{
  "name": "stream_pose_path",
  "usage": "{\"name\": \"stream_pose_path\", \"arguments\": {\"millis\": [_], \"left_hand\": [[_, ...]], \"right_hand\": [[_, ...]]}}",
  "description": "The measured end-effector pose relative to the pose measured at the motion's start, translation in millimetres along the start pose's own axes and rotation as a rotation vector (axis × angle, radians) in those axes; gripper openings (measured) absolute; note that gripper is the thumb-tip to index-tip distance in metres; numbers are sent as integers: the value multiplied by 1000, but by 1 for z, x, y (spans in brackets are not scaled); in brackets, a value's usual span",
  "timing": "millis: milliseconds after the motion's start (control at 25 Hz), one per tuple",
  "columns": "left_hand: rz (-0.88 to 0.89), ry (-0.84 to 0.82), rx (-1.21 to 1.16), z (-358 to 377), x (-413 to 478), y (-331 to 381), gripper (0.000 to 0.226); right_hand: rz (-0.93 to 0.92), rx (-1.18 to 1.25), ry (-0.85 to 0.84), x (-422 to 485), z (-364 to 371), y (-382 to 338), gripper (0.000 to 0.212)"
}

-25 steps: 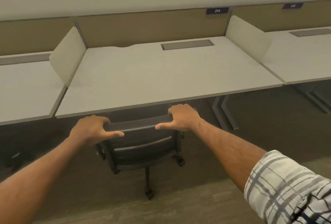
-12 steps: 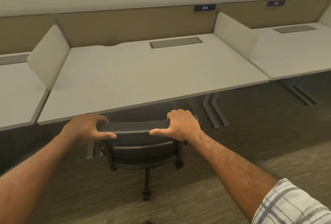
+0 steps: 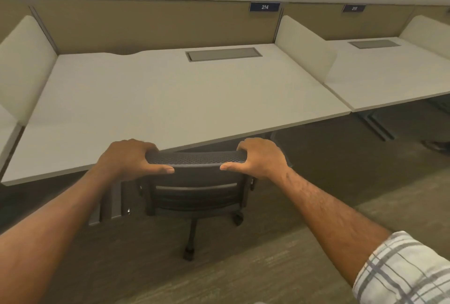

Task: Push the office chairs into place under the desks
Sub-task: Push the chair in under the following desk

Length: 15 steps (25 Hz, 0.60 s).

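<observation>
Head view, near to far.

- Plaid sleeve (image 3: 409, 269) at 4 o'clock, on the right forearm. Both arms reach forward.
- Chair (image 3: 194, 196) sits at 6 o'clock, back toward the camera. One caster (image 3: 188, 253) is nearest, on the carpet.
- Left hand (image 3: 129, 157) and right hand (image 3: 260, 157) each clamp an end of the mesh top rail. Fingers curl over it and the thumbs lie along its near face. The hands are well apart.
- The seat is already under the table (image 3: 170, 99), and the rail meets the table's front edge in view.
- Cable hatch (image 3: 224, 54) at 12 o'clock, label "214" (image 3: 264, 7) at 1 o'clock, second table (image 3: 389, 79) at 2 o'clock.

Judgement on the step: the final seating push. Press evenly with both hands so the chair does not swivel, and stop when the backrest meets the edge. Keep the fingers from being pinched between rail and table. A table leg stands at 9 o'clock of the chair, so steer clear of it.

Versus 1.0 s ago: the strip of floor between rail and table edge has closed. The table looms larger and the grip is unchanged.
</observation>
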<state>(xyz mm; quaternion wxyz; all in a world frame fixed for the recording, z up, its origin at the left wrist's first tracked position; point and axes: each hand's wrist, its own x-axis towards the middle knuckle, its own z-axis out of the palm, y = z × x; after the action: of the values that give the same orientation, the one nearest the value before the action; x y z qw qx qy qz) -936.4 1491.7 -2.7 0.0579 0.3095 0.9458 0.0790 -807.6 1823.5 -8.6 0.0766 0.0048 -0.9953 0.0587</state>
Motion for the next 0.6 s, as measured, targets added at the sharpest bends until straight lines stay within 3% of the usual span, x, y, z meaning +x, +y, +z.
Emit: {"name": "stream_pose_path", "arguments": {"millis": [280, 600], "left_hand": [[-52, -15, 16, 8, 55, 66, 105], [-160, 8, -44, 16, 109, 132, 106]], "right_hand": [[68, 57, -210, 42, -13, 89, 112], [16, -5, -232, 84, -18, 181, 71]]}}
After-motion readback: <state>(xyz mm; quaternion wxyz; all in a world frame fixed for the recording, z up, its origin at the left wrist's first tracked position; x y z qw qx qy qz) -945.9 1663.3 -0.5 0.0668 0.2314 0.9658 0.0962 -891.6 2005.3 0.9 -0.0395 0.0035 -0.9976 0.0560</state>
